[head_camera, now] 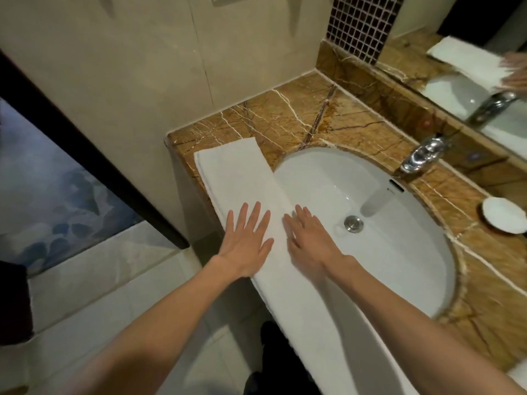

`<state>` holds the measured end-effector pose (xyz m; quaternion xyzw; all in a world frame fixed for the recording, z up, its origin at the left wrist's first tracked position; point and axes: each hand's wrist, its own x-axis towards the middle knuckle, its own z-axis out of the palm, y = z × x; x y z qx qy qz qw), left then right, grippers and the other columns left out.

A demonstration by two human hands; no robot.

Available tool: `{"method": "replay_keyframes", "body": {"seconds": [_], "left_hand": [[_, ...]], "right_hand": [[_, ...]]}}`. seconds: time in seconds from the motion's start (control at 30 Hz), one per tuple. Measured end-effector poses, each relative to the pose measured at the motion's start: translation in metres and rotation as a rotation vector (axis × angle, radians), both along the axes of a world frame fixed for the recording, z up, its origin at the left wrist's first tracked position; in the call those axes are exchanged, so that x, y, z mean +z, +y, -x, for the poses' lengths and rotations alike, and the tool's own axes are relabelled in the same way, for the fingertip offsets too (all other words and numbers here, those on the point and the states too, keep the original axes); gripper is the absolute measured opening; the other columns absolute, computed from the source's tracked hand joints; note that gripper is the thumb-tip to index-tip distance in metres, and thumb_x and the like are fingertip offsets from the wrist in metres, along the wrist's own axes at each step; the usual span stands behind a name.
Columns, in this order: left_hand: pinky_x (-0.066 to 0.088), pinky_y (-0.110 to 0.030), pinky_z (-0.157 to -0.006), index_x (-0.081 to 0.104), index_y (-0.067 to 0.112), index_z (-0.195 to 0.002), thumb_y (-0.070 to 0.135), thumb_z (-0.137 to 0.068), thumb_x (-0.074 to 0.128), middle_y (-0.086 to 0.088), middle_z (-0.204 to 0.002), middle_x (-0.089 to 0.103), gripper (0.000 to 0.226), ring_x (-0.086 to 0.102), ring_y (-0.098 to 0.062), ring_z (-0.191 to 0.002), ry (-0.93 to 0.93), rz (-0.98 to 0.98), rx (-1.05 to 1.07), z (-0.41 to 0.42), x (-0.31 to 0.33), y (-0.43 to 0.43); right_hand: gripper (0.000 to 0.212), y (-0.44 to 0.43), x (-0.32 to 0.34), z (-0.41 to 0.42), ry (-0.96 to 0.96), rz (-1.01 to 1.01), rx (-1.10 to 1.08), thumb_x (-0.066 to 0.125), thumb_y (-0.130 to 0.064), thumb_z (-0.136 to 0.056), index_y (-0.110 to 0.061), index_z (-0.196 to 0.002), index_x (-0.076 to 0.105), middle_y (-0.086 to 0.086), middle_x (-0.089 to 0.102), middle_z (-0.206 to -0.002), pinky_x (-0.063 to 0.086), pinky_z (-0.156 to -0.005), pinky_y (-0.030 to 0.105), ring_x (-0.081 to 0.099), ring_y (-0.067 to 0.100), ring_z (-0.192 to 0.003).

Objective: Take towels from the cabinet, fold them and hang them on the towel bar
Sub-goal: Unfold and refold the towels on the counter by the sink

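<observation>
towel (236, 172), white, folded into a long narrow strip, held flat under two hands. fingers (254, 215) of the left hand (246, 246) are straight and slightly spread, palm down on the left part of the strip. fingers (302, 216) of the right hand (309, 240) are straight and loosely fanned, palm down on the strip's right edge, where the cloth overlaps the rim of the wash basin (399, 252). neither hand pinches the cloth. the hands lie side by side, close but apart. long axis of the towel: along the front edge of the brown veined marble counter (285, 118), from the far left corner toward the person, passing beneath both forearms. its squared far end points away toward the tiled wall (142, 67). beyond the strip: oval white basin with metal drain plug (353, 223), chrome faucet (422, 155) at its far rim, small white dish (503, 213) on the counter to the right, and a mirror (470, 89) that reflects the towel and a hand.
</observation>
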<state>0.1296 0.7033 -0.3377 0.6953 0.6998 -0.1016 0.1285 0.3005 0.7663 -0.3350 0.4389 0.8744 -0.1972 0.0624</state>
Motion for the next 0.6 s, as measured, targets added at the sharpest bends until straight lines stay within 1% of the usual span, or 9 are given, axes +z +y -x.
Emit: {"method": "replay_keyframes", "body": {"seconds": [0.2, 0.37, 0.47, 0.53, 0.6], "left_hand": [[-0.007, -0.055, -0.116, -0.015, 0.022, -0.15, 0.052, -0.098, 0.006, -0.007, -0.158, -0.023, 0.064, -0.022, -0.032, -0.144, -0.008, 0.021, -0.094, -0.033, 0.007, -0.032], [-0.005, -0.054, -0.117, -0.011, 0.021, -0.151, 0.053, -0.097, 0.007, -0.007, -0.159, -0.019, 0.065, -0.017, -0.032, -0.146, -0.004, 0.042, -0.144, -0.057, 0.016, -0.051], [-0.003, -0.053, -0.118, -0.009, 0.02, -0.152, 0.05, -0.098, 0.008, -0.008, -0.16, -0.016, 0.064, -0.014, -0.031, -0.146, -0.029, 0.045, -0.186, -0.077, 0.021, -0.063], [-0.002, -0.051, -0.119, -0.004, 0.019, -0.152, 0.045, -0.1, 0.011, -0.009, -0.16, -0.009, 0.06, -0.01, -0.03, -0.147, -0.064, 0.031, -0.215, -0.093, 0.022, -0.068], [0.002, -0.048, -0.119, 0.007, 0.017, -0.153, 0.039, -0.102, 0.015, -0.009, -0.161, 0.0, 0.056, -0.001, -0.028, -0.148, -0.102, -0.004, -0.249, -0.111, 0.023, -0.072]], "right_hand": [[0.058, -0.049, 0.001, -0.038, -0.039, 0.02, -0.082, 0.036, -0.024, -0.099, -0.011, -0.152, 0.018, 0.023, 0.009, -0.159, 0.011, -0.119, 0.045, 0.006, 0.038, -0.147], [0.056, -0.087, 0.005, -0.064, -0.07, 0.02, -0.151, 0.034, -0.027, -0.1, -0.012, -0.152, 0.018, 0.021, 0.011, -0.159, 0.014, -0.119, 0.045, 0.008, 0.037, -0.147], [0.056, -0.109, 0.009, -0.084, -0.077, -0.01, -0.193, 0.034, -0.028, -0.1, -0.012, -0.151, 0.019, 0.02, 0.013, -0.159, 0.018, -0.118, 0.045, 0.012, 0.036, -0.146], [0.055, -0.121, 0.015, -0.1, -0.073, -0.018, -0.226, 0.033, -0.028, -0.1, -0.012, -0.151, 0.022, 0.021, 0.015, -0.158, 0.021, -0.117, 0.045, 0.015, 0.036, -0.146], [0.052, -0.131, 0.018, -0.117, -0.049, -0.036, -0.27, 0.034, -0.026, -0.099, -0.01, -0.148, 0.027, 0.023, 0.017, -0.157, 0.024, -0.116, 0.045, 0.016, 0.036, -0.145]]}}
